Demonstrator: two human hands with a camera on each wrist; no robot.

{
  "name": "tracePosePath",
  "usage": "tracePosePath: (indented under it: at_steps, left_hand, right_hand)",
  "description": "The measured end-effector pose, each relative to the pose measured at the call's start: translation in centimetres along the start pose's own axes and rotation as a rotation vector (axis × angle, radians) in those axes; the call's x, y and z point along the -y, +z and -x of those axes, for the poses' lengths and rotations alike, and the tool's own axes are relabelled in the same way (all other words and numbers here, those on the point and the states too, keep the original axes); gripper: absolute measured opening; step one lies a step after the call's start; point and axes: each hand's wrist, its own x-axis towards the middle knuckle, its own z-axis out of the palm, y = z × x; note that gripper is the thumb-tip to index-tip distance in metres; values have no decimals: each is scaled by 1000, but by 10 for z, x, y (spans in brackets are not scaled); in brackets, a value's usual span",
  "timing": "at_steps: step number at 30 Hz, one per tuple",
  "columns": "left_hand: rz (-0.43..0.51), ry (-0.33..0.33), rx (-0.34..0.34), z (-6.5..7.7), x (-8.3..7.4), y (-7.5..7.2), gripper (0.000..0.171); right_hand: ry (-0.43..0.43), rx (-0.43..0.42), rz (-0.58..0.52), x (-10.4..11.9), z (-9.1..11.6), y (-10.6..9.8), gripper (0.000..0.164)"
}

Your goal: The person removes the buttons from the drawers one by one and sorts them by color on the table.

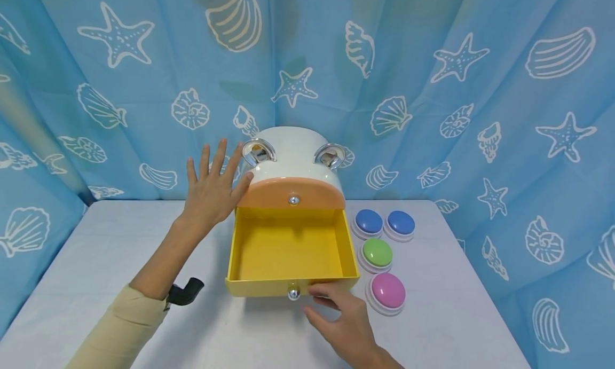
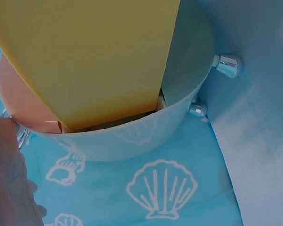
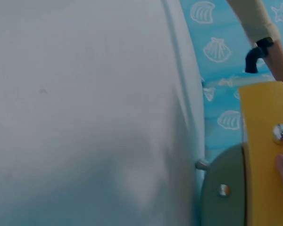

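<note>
A rounded white cabinet [image 1: 294,150] stands at the back of the table, with a peach front panel [image 1: 317,193] and two silver ear-like rings on top. Below that panel a yellow drawer [image 1: 257,289] is pulled far out, its inside bare. My left hand [image 1: 211,193] has its fingers spread, the thumb at the cabinet's upper left side. My right hand [image 1: 348,323] is at the drawer's front, fingertips right at the face beside the silver knob [image 1: 293,293], thumb apart from it. A green lower front [image 3: 222,188] with its own knob shows beneath the drawer in the right wrist view.
Right of the drawer sit several round push buttons: two blue, one green [image 1: 377,252] and one pink [image 1: 388,291]. A blue curtain [image 1: 307,48] with shell prints hangs right behind the white table [image 1: 432,315]. Silver feet [image 2: 228,65] carry the cabinet.
</note>
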Motion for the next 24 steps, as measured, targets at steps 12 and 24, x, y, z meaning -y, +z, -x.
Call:
tracePosePath:
  at_steps: [12,24]
  left_hand:
    - [2,-4,9,0,-1,0,68]
    - [-1,-6,14,1,-1,0,68]
  right_hand:
    - [-7,-84,41,-6,-2,25,30]
    - [-128,-171,70,-11,-5,33,27]
